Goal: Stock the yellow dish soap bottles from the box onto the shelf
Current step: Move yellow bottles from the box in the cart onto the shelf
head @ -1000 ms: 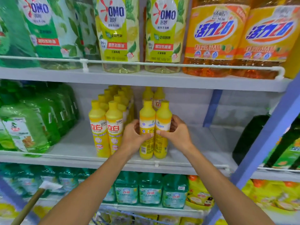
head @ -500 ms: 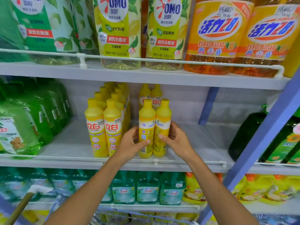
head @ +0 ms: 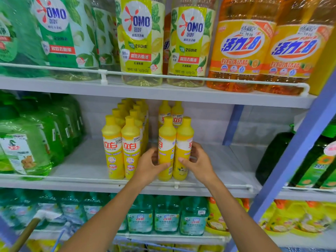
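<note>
Both bare forearms reach up from the lower edge, converging at mid-frame. The left hand (head: 148, 167) grips the left bottle (head: 166, 140), thumb across its front. The right hand (head: 199, 163) grips the right bottle (head: 184, 142), fingers curled round its side. Palms face inward.

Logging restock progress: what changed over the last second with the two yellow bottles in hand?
The left hand and right hand slid down the two slim yellow plastic dish soap bottles, gripping nearer their bases. The pair stayed upright at the front of the white shelf.
</note>
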